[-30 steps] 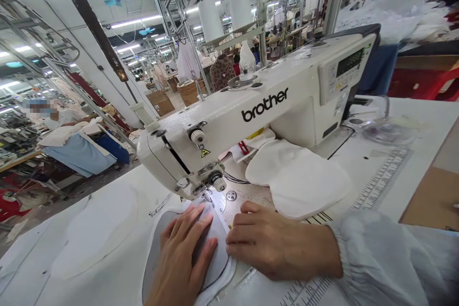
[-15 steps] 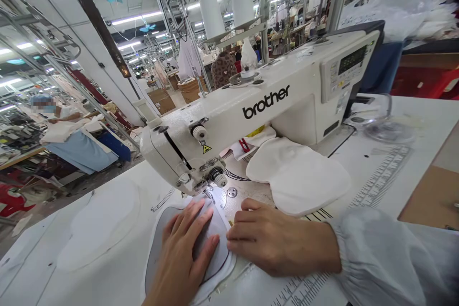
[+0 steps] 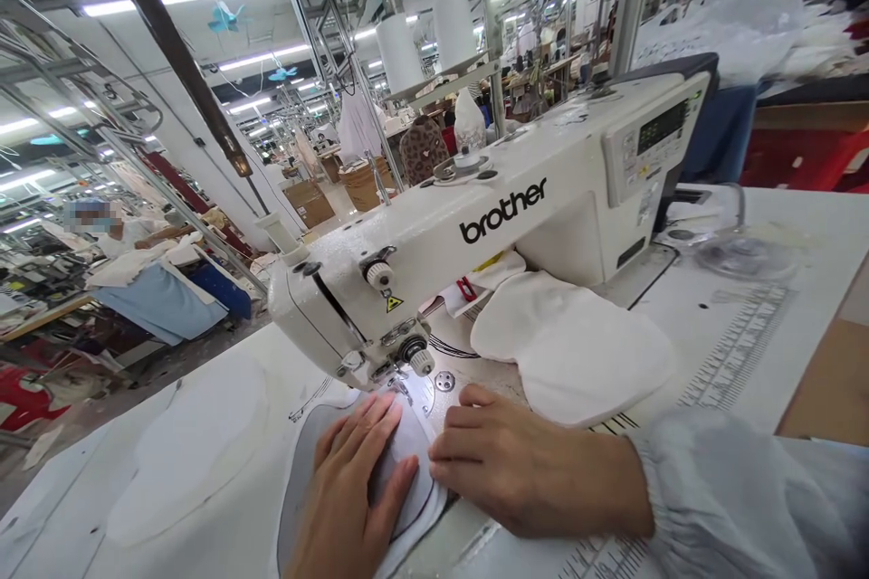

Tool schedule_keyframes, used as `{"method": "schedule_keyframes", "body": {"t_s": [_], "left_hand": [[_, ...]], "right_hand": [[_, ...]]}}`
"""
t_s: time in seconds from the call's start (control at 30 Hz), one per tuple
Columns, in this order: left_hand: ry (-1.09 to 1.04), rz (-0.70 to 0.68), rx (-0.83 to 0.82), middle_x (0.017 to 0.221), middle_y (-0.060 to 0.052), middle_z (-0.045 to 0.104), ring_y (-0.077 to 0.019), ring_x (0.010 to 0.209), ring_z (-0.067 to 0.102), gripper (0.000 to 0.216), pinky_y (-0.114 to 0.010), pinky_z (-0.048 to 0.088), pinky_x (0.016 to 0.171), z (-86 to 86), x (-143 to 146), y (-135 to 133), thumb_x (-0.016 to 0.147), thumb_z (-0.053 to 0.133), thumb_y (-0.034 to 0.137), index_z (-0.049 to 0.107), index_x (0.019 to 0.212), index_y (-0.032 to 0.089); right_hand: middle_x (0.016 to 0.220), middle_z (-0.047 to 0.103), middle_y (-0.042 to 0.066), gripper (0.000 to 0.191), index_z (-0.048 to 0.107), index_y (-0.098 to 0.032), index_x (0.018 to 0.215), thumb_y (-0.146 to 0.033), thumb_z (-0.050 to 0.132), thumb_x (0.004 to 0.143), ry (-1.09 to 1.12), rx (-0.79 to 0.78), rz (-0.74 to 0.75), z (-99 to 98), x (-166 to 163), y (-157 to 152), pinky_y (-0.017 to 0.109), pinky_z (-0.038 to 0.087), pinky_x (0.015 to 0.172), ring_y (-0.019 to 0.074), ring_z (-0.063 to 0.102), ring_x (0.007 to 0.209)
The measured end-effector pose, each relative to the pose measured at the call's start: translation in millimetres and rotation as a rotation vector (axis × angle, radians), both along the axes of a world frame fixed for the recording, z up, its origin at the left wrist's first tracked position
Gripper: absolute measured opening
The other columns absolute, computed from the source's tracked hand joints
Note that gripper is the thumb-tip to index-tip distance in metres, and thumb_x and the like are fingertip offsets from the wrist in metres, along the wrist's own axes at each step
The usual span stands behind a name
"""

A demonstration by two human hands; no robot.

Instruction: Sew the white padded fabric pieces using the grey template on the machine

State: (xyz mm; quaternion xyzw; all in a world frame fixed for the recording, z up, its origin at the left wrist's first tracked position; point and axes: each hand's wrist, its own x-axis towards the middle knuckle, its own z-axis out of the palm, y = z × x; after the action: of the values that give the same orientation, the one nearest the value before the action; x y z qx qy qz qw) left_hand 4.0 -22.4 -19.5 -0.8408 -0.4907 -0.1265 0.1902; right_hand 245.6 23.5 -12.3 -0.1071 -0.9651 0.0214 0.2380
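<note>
Under the presser foot (image 3: 400, 387) of a white Brother industrial sewing machine (image 3: 475, 231) lies a rounded fabric piece with a grey centre and white border (image 3: 302, 479). My left hand (image 3: 349, 479) lies flat on it with the fingers spread. My right hand (image 3: 520, 461) presses its right edge with curled fingertips, close to the needle plate (image 3: 424, 389). The needle is hidden by the machine's parts. A stack of white padded cup-shaped pieces (image 3: 570, 348) sits to the right, behind my right hand.
A white sewing table (image 3: 720, 326) with a printed ruler runs around the machine. Pale padded pieces (image 3: 186, 448) lie at the left. Thread cones (image 3: 421, 45) stand behind the machine. A co-worker (image 3: 128, 231) sits beyond the left edge, and white plastic bags (image 3: 720, 23) lie at the right.
The whole view has shifted slightly. The fabric piece has turned a little under the presser foot, with both hands staying on it.
</note>
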Motion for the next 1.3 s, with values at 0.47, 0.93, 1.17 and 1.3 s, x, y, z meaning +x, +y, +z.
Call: {"method": "schedule_keyframes", "body": {"t_s": [0.47, 0.93, 1.17, 1.3], "left_hand": [[-0.207, 0.145, -0.101, 0.122, -0.009, 0.07, -0.028, 0.115, 0.064, 0.036, -0.048, 0.051, 0.096, -11.8, -8.8, 18.4, 0.093, 0.048, 0.039, 0.063, 0.121, 0.021], [-0.319, -0.057, -0.233, 0.124, -0.004, 0.066, -0.0194, 0.117, 0.061, 0.024, -0.035, 0.053, 0.099, 4.4, -9.6, 11.6, 0.093, 0.051, 0.025, 0.068, 0.108, 0.03], [-0.31, -0.028, -0.245, 0.127, -0.003, 0.065, -0.0198, 0.119, 0.06, 0.024, -0.036, 0.052, 0.1, 4.3, -5.5, 9.0, 0.094, 0.051, 0.026, 0.068, 0.11, 0.031], [-0.287, -0.019, -0.217, 0.127, -0.004, 0.065, -0.0217, 0.119, 0.06, 0.022, -0.038, 0.053, 0.098, 5.1, -5.9, 7.3, 0.092, 0.054, 0.029, 0.067, 0.11, 0.029]], "right_hand": [[0.096, 0.064, 0.004, 0.014, 0.062, -0.016, 0.094, -0.012, 0.049, 0.095, -0.052, -0.076, -0.111, -2.4, -11.8, 14.6, 0.034, 0.033, 0.086, 0.016, 0.052, 0.087], [0.091, 0.063, 0.003, 0.02, 0.06, -0.015, 0.091, -0.012, 0.042, 0.099, -0.064, -0.013, -0.083, -0.6, -7.3, 13.8, 0.034, 0.032, 0.079, 0.0166, 0.051, 0.086], [0.089, 0.062, 0.004, 0.023, 0.062, -0.015, 0.095, -0.011, 0.04, 0.101, -0.064, -0.011, -0.064, -0.9, -8.8, 13.2, 0.034, 0.032, 0.081, 0.0166, 0.051, 0.087], [0.091, 0.062, 0.004, 0.026, 0.063, -0.015, 0.102, -0.012, 0.037, 0.103, -0.05, -0.009, -0.036, 0.9, -8.0, 12.0, 0.034, 0.033, 0.082, 0.0165, 0.051, 0.089]]}}
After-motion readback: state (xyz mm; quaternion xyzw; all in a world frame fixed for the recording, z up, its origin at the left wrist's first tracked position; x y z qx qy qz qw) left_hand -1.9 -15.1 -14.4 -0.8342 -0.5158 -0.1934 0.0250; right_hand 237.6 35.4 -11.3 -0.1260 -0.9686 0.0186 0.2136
